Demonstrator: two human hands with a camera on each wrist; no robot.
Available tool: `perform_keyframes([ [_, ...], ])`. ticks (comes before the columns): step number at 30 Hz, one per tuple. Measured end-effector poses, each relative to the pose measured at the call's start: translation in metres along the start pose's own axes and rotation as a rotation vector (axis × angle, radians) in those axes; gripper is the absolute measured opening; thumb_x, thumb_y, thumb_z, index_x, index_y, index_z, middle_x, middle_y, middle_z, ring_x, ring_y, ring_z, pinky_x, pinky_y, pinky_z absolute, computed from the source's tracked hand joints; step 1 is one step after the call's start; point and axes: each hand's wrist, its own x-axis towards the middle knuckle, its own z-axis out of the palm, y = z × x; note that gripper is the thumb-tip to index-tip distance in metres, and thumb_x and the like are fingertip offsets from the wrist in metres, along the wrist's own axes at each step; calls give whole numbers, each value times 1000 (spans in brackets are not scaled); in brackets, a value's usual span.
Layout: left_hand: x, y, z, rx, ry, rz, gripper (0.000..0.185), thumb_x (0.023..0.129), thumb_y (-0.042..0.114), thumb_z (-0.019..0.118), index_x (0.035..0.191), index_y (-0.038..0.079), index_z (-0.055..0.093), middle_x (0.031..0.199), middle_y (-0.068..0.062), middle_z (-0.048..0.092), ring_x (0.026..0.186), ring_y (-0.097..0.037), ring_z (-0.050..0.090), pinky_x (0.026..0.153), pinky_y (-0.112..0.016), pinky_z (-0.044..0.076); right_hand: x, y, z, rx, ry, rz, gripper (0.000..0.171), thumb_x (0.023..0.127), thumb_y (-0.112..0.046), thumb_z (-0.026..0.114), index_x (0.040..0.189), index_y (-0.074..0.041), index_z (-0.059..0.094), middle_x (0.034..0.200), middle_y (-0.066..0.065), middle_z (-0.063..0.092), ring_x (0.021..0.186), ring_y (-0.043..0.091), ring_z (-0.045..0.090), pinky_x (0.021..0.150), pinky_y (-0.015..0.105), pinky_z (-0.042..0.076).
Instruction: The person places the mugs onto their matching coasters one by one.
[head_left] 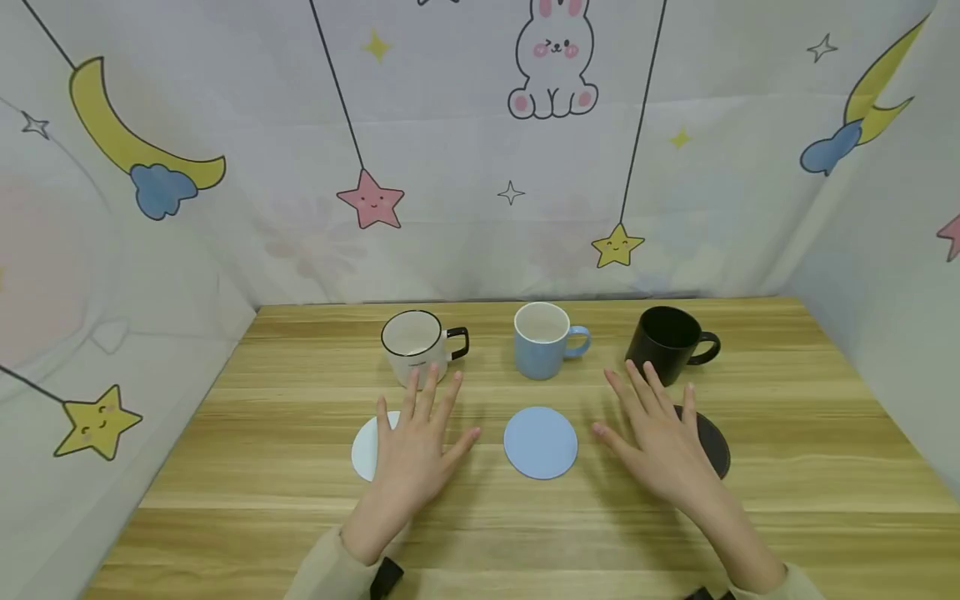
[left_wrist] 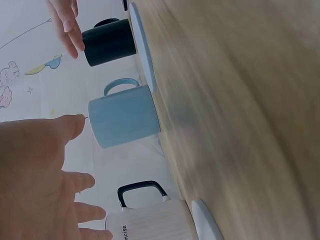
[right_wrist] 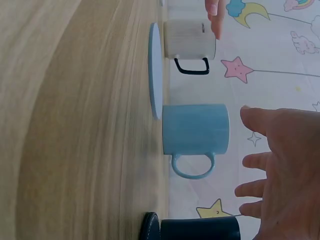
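Observation:
Both hands hover palm down with fingers spread, holding nothing. The left hand (head_left: 412, 454) overlaps a white coaster (head_left: 364, 450) in the head view, its fingertips near a white mug (head_left: 411, 340) with a black rim and handle. Over a black coaster (head_left: 714, 446) is the right hand (head_left: 663, 446), partly hiding it, with fingertips overlapping the lower side of a black mug (head_left: 663, 337). Between the hands lies a light blue coaster (head_left: 541, 443), and behind it stands a blue mug (head_left: 540, 346). All three mugs stand upright, handles to the right.
The mugs and coasters rest on a wood-grain table (head_left: 525, 542). A printed cloth (head_left: 465, 125) with stars, moons and a rabbit hangs behind the back edge and along both sides.

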Motion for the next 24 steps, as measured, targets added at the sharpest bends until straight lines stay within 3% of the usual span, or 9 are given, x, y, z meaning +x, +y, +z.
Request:
perform_keyframes([
  [14,-2,-5,2,15,-8,6,75,91,59,53,153,30,23,162,-5,20,150,-29,16,111,-71,14,1,-2,5,62,78,-38,69,95,-51,51,154,-27,22,159,12,25,150,33,13,114,66,-11],
  [24,-5,-9,1,-4,1,5,74,91,54,57,153,28,26,160,-7,25,149,-31,20,110,-72,17,10,-4,5,81,136,-76,66,95,-44,56,151,-20,30,155,14,34,149,31,18,116,65,-2],
])
